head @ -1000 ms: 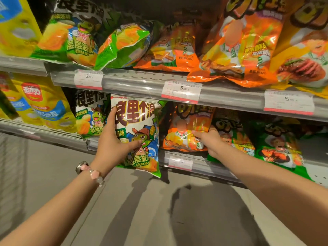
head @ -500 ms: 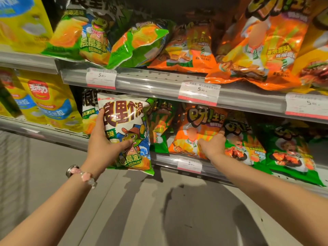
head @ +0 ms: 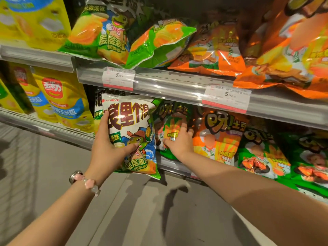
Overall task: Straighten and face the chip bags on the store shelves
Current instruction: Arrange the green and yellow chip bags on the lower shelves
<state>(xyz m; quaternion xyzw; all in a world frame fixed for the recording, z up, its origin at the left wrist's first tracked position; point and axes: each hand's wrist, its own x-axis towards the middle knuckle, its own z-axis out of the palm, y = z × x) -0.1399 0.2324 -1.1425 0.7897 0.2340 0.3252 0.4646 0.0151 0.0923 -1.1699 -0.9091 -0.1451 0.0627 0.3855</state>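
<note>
My left hand point(head: 106, 150) grips a white chip bag with a cartoon turtle point(head: 132, 126), thumb across its front, and holds it upright at the front edge of the lower shelf. Behind it a similar bag point(head: 98, 105) peeks out. My right hand point(head: 179, 141) lies with spread fingers on a green and orange bag point(head: 170, 119) just to the right. An orange bag point(head: 220, 137) and green bags point(head: 262, 155) stand further right. On the upper shelf green bags point(head: 106, 34) lean forward, one green bag point(head: 159, 41) lies twisted, and orange bags point(head: 213, 50) slump.
Yellow bags point(head: 60, 103) fill the lower shelf at the left. A clear price rail point(head: 168, 86) with price tags point(head: 119, 79) runs along the upper shelf edge. Grey floor point(head: 142, 210) lies below my arms.
My right hand moved left from the orange bag onto the green and orange bag. My left hand kept its hold on the white bag. The view came closer to the shelves.
</note>
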